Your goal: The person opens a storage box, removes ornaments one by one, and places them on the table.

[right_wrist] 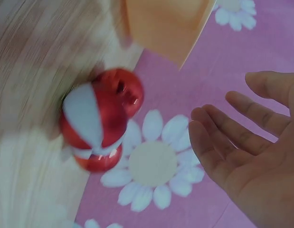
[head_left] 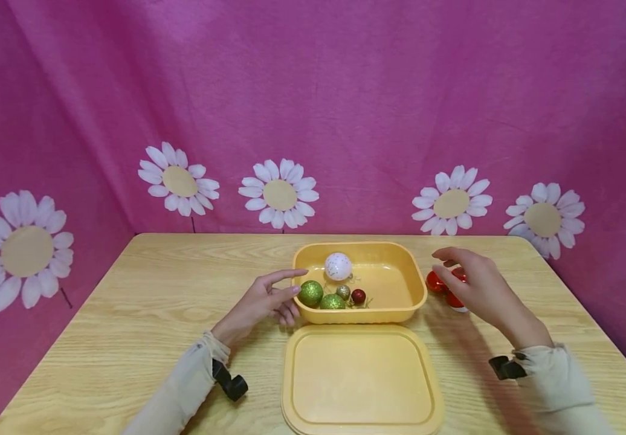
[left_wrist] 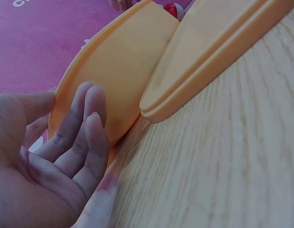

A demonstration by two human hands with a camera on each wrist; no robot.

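The left hand [head_left: 261, 300] rests at the left rim of a yellow-orange container [head_left: 394, 314], thumb and index finger at the rim. Inside lie a white speckled ball [head_left: 338, 266], green glitter balls [head_left: 310, 293], a small gold ball [head_left: 343, 292] and a small dark red ball [head_left: 358, 296]. The right hand [head_left: 476, 287] hovers over red and white balls [head_left: 435, 282] to the right of the container; in the right wrist view its fingers are parted and hold nothing, beside the red and white ball [right_wrist: 95, 116].
A flat yellow lid [head_left: 362, 380] lies on the wooden table [head_left: 182, 272] in front of the container. Behind the table hangs a magenta cloth [head_left: 313, 109] with white daisies. Each wrist wears a black strap mount [head_left: 229, 380].
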